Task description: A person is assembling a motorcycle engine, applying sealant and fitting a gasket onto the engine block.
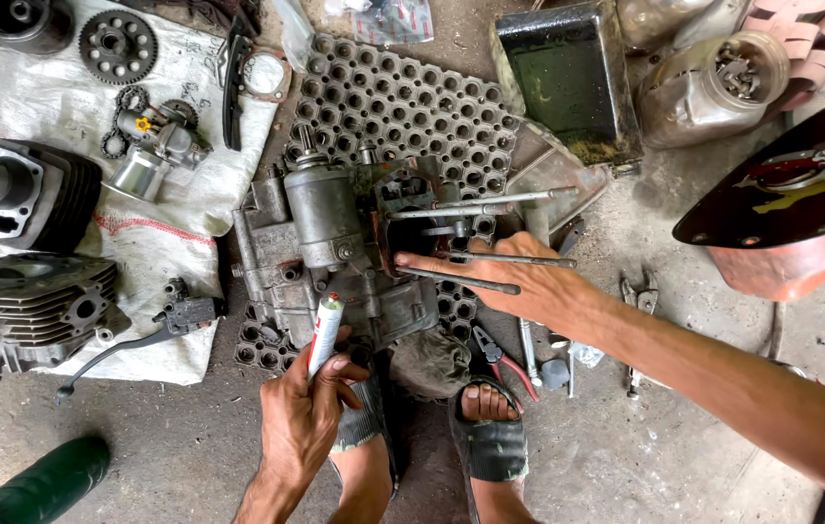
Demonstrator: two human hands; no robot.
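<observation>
My left hand [304, 408] grips a small white tube with a red cap [324, 332], held upright just below a grey engine crankcase [330, 247]. The crankcase lies on a black perforated rubber mat [403, 102] on the concrete floor. My right hand [519, 283] reaches in from the right, its index finger stretched onto the crankcase face [408, 260] among long steel studs [490, 202] that stick out to the right. Both of my feet in dark sandals [486, 427] sit just under the engine.
A white sack [155, 243] at the left carries finned cylinders [19, 306], a sprocket [118, 46], a chain and a lever. Red-handled pliers [505, 361] and spanners [638, 291] lie near my right wrist. A dark oil pan [568, 78], a jar of parts [718, 87] and a red fuel tank [791, 209] stand at right.
</observation>
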